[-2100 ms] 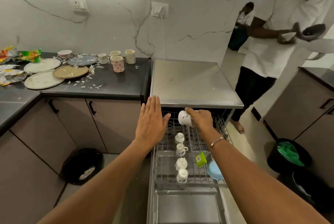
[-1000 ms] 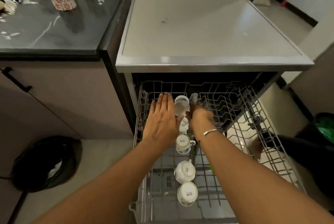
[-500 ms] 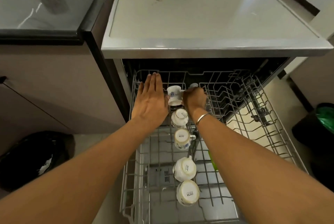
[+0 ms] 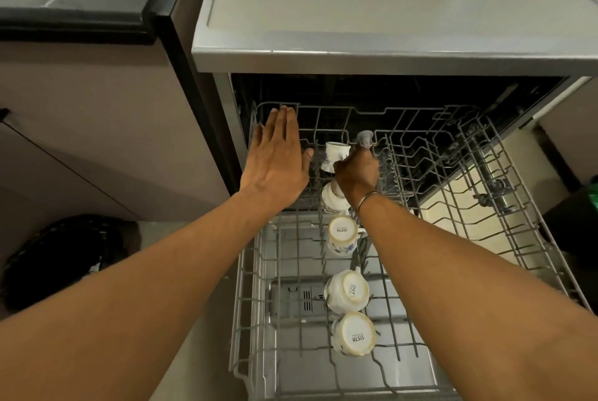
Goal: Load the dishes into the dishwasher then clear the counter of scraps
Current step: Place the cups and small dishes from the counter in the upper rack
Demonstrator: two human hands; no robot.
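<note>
At far edge of rack (image 4: 393,154), right hand (image 4: 356,177) clamped on cup (image 4: 335,154), left hand (image 4: 278,157) flat, fingers (image 4: 284,122) straight; risks chipping next cup (image 4: 330,200) if lowered crooked.

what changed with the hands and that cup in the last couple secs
The right hand lowered the white cup into the rack, at the far end of the cup row, and still grips it. The left hand, flat and open, moved down with it to hover over the rack's far left. The four upturned cups nearer the camera stayed put.
</note>
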